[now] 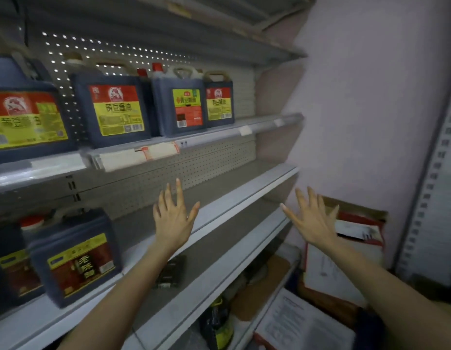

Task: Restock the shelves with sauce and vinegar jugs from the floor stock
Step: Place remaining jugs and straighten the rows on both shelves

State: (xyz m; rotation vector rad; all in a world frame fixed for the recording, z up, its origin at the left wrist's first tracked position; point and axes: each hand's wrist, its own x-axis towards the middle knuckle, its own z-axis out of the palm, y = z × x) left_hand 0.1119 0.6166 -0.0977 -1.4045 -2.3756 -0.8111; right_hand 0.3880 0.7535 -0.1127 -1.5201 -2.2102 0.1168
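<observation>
Several dark sauce jugs with red and yellow labels stand in a row on the upper shelf [265,126], among them one in the middle [113,107] and one with a green and red label [181,104]. A vinegar jug [72,256] with a red and yellow label stands at the left of the middle shelf [244,195], beside another jug [12,269]. My left hand [174,218] hovers with fingers spread in front of the middle shelf, holding nothing. My right hand [311,221] is spread too, out past the shelf's right end.
A lower shelf [219,269] holds a small dark packet [170,271]. A dark bottle [217,322] stands near the floor. Cardboard boxes [345,261] and a printed sheet [302,324] lie at the bottom right. A pale wall [371,109] closes the right side.
</observation>
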